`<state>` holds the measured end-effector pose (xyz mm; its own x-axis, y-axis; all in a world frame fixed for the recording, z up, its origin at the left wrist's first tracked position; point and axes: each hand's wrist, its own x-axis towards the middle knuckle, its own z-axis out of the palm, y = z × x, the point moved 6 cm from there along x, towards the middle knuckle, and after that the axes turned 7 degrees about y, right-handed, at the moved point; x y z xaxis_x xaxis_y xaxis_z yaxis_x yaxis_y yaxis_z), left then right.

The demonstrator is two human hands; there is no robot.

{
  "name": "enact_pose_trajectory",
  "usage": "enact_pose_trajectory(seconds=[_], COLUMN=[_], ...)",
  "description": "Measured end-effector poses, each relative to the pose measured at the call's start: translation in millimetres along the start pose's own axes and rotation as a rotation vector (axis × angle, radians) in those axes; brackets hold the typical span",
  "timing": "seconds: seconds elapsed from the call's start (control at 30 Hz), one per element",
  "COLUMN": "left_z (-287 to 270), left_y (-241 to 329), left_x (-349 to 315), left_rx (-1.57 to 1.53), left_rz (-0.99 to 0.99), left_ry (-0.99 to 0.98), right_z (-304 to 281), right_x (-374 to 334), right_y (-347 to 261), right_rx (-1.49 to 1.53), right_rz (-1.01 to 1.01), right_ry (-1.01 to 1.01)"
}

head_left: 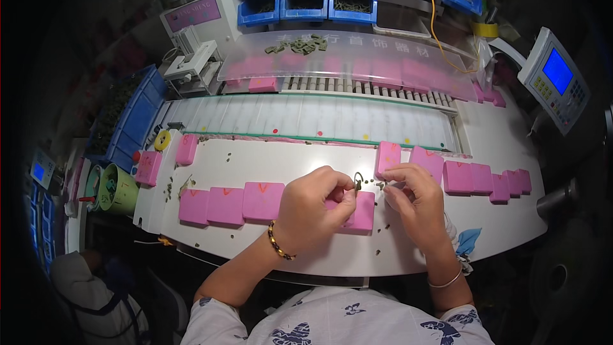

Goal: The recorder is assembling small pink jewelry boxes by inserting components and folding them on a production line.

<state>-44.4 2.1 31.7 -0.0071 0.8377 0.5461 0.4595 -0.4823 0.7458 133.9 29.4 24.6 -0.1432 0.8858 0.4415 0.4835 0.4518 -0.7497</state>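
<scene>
Between thumb and forefinger, my left hand [314,209] pinches a small dark green wax piece with a curved, ring-like loop [358,183]. Below it lies a pink rubber mould block [364,212], partly covered by that hand. My right hand [415,207] is closed close by on the right, its fingertips pinching a tiny greenish bit [382,185] too small to name. The fingertips of both hands are a little apart above the white worktop [306,160]. Just beyond the right hand stands another pink block [388,157].
More pink blocks line up left [263,200] and right [458,177]. Green crumbs dot the worktop. Behind are a roller track [345,84], a translucent cover [255,57] bearing green pieces [300,45], and blue bins [353,6]. A control panel [557,80] stands right, a green bucket [119,190] left.
</scene>
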Motion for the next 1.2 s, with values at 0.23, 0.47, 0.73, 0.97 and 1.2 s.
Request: enact_pose_trajectory(seconds=[0.23, 0.47, 0.73, 0.97, 1.2], left_z=[-1, -11, -32, 18, 71], left_y=[-39, -58, -99, -84, -41], left_x=[4, 35, 189, 191, 55], left_rx=[-0.316, -0.323, -0.257, -0.626, -0.847], left_rz=[-0.582, -0.728, -0.658, -0.610, -0.746], left_ry=[-0.198, -0.534, -0.460, -0.186, -0.351], right_z=[2, -9, -5, -8, -2], right_x=[0, -7, -15, -16, -11], right_y=[-5, -7, -11, -14, -44], right_rx=[0.076, 0.093, 0.177, 0.193, -0.010], right_rz=[-0.053, -0.057, -0.005, 0.026, -0.345], right_ry=[0.035, 0.083, -0.015, -0.010, 0.088])
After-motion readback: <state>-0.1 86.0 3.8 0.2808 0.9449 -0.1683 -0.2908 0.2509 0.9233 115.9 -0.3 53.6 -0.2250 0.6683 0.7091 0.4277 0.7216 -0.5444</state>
